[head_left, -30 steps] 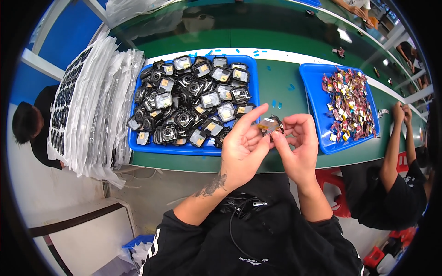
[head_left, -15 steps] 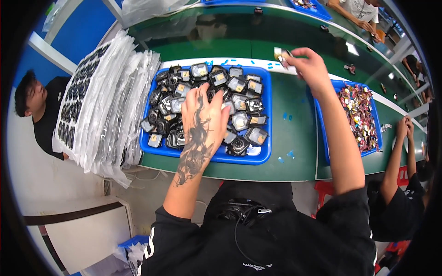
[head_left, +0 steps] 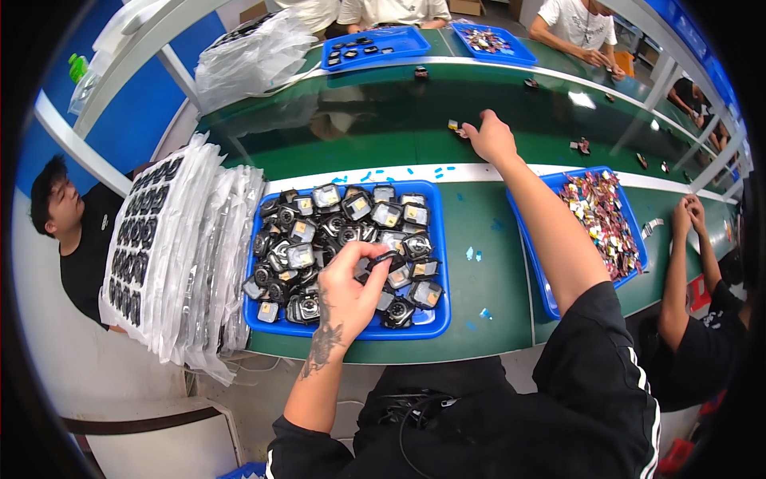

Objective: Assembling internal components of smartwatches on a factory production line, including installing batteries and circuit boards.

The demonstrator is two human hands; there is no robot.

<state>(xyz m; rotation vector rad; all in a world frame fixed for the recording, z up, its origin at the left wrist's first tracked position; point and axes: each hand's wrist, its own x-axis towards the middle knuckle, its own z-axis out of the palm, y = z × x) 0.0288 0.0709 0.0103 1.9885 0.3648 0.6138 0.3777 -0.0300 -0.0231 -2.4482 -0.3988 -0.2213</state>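
My left hand (head_left: pixel 349 283) is closed over the near part of a blue tray (head_left: pixel 441 271), pinching a black watch case (head_left: pixel 388 259) between thumb and fingers. Beneath it, the tray is heaped with black square watch cases (head_left: pixel 303 255), several with pale grey faces and round backs. My right hand (head_left: pixel 492 140) reaches forward over the dark green belt. At its fingertips is a small electronic part (head_left: pixel 455 127) with a yellow and white piece on it. The fingers hide much of this part.
White plastic-wrapped trays (head_left: pixel 183 255) stand stacked at left, beside a person (head_left: pixel 76 223). Another blue tray (head_left: pixel 550 299) at right holds small reddish parts. Blue film scraps (head_left: pixel 484 314) litter the green table. Co-workers (head_left: pixel 578 28) sit across the belt and at right.
My right hand has reached farther out over the belt with the small part. My left hand has drawn back from the heap and now pinches a watch case. The view has shifted upward.
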